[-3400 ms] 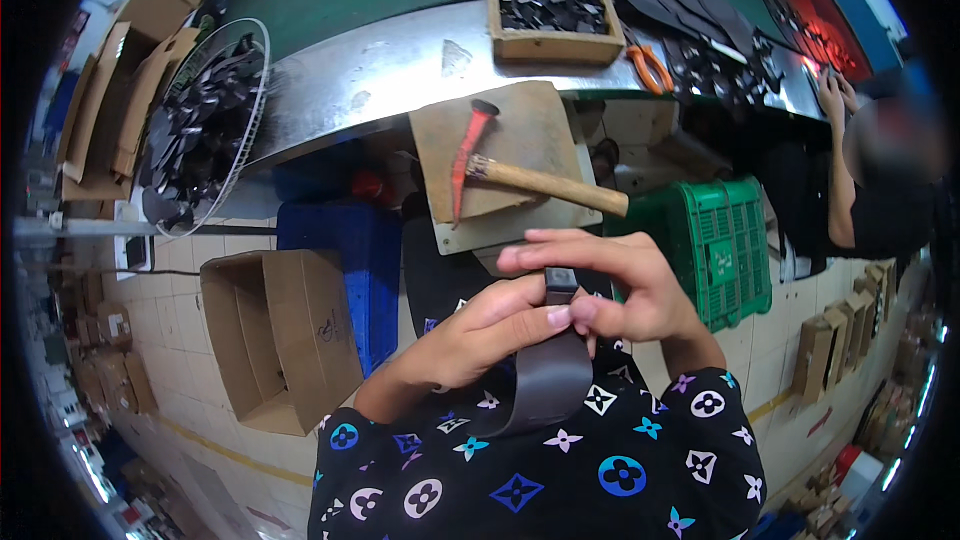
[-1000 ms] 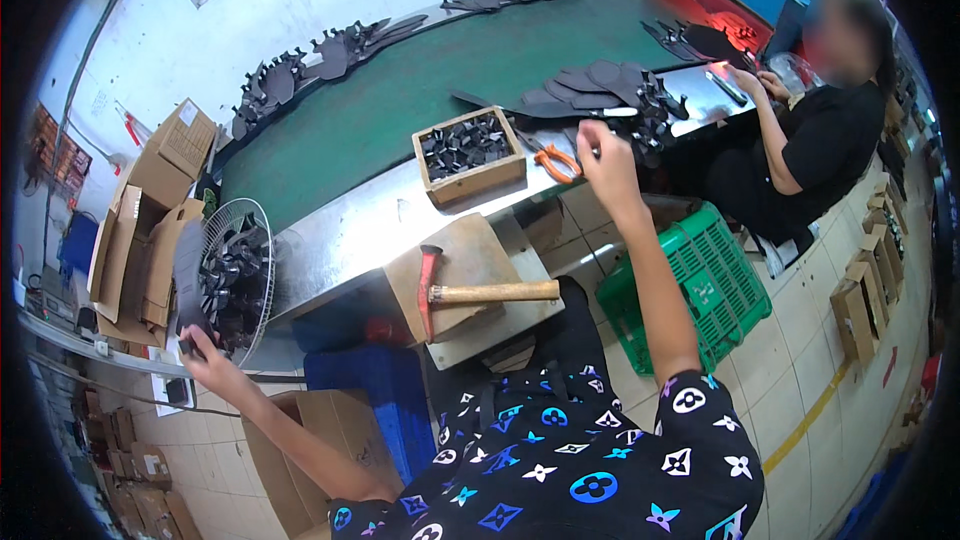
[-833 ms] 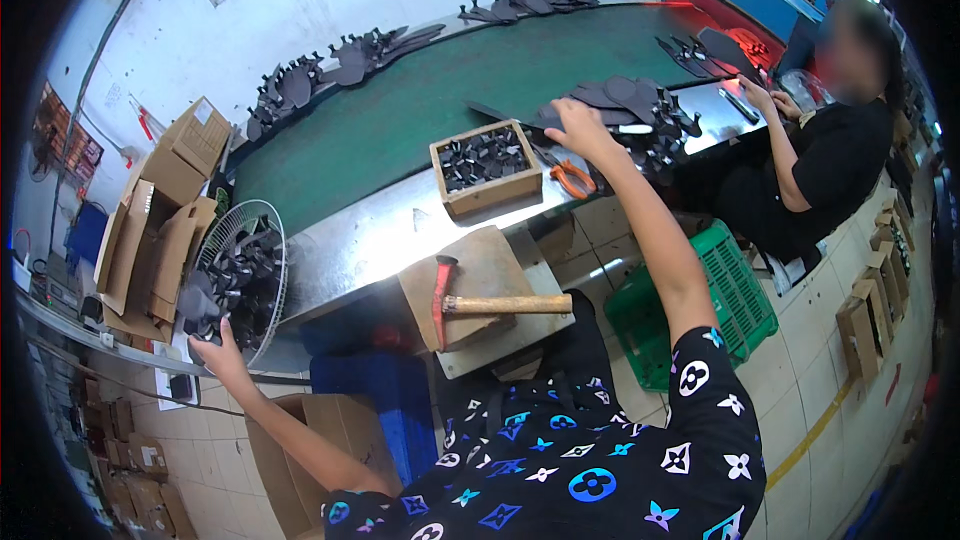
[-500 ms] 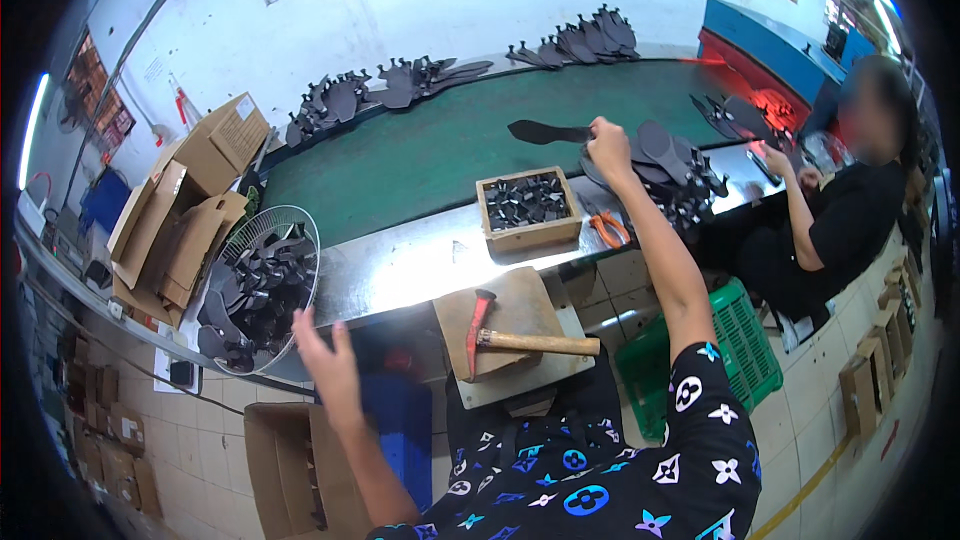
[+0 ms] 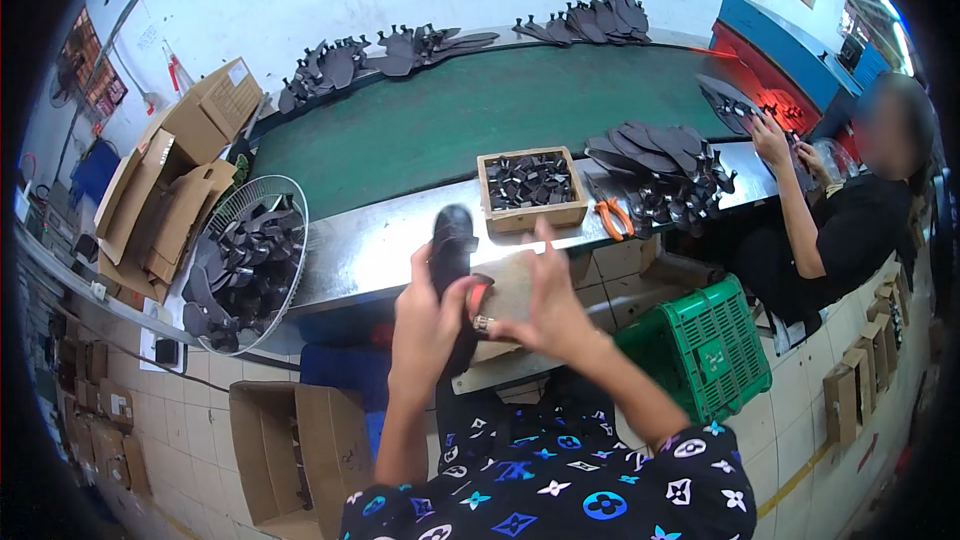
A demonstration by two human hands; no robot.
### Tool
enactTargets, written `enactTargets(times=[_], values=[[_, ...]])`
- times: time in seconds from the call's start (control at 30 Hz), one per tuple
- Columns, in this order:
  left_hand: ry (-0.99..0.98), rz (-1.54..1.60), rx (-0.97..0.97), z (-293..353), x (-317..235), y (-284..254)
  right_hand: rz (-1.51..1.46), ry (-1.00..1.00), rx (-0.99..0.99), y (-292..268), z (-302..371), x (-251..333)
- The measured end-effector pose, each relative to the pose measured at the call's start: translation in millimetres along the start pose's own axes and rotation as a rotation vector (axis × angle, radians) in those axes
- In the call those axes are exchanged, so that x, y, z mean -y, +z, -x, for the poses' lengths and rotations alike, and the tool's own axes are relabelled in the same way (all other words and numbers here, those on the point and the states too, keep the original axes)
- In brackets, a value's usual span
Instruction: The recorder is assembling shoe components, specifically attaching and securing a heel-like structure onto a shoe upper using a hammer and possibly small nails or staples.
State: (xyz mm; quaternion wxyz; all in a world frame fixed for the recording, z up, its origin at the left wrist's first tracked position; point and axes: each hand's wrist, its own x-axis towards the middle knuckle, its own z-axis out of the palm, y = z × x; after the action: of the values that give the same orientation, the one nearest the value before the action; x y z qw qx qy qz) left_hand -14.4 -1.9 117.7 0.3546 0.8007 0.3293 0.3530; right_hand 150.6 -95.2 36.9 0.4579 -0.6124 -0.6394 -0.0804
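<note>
In front of me my left hand is closed round a dark shoe sole, held upright with its rounded end pointing away. Close on its right, my right hand has thumb and fingers spread, partly blurred. Between the hands shows a bit of red hammer head; its handle is mostly hidden. Beneath lies a brown block on a pale board. Beyond my right hand stands a wooden box of small black pieces, with orange-handled pliers beside it.
A wire basket of dark parts stands left, near cardboard boxes. Soles are piled right of the pliers. A green belt runs behind. A green crate is low right; a person works beyond it.
My right hand has come back from the sole pile to the block. The sole it held is now in my left hand, which moved right and closed on it.
</note>
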Motion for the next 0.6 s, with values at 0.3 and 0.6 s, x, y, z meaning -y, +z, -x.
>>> enactTargets(times=[0.3, 0.6], values=[[-0.228, 0.122, -0.123, 28.5, 75.4, 54.1, -0.02, 0.884, 0.082, -24.2, 186.2, -28.0], [0.339, -0.436, -0.091, -103.6, 83.1, 86.5, 0.015, 1.337, -0.265, -66.0, 270.2, -16.1]])
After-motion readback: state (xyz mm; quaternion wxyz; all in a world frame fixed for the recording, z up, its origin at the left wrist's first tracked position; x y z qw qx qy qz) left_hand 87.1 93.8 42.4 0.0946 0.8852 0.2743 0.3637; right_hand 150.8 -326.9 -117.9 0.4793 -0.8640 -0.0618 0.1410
